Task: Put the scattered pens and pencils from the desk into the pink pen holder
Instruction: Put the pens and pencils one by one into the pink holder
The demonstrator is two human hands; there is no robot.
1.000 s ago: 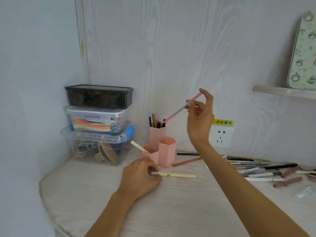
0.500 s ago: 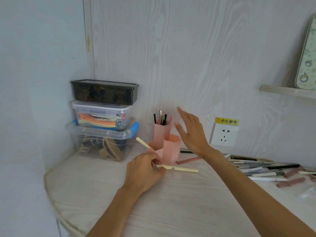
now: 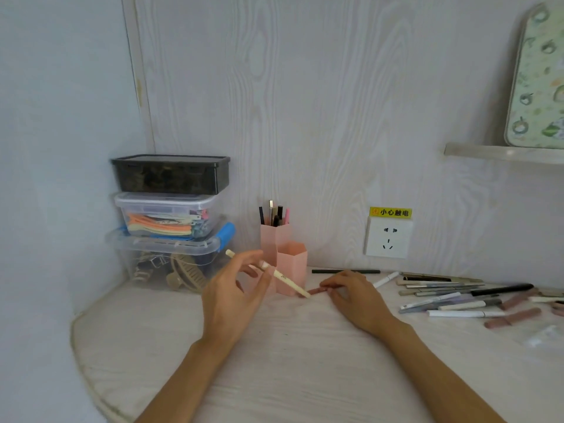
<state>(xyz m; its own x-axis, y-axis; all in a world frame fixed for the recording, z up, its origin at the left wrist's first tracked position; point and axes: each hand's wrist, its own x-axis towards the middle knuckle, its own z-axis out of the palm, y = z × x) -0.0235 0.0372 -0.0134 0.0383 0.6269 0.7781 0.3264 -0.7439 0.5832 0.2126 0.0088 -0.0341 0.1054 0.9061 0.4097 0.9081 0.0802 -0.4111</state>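
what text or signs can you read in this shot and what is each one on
"小心触电" with a warning triangle: yellow sticker on the wall above the socket.
Dark print on the cream pen in the left hand: too small to read.
Pens on the desk: any marks are too blurred to read.
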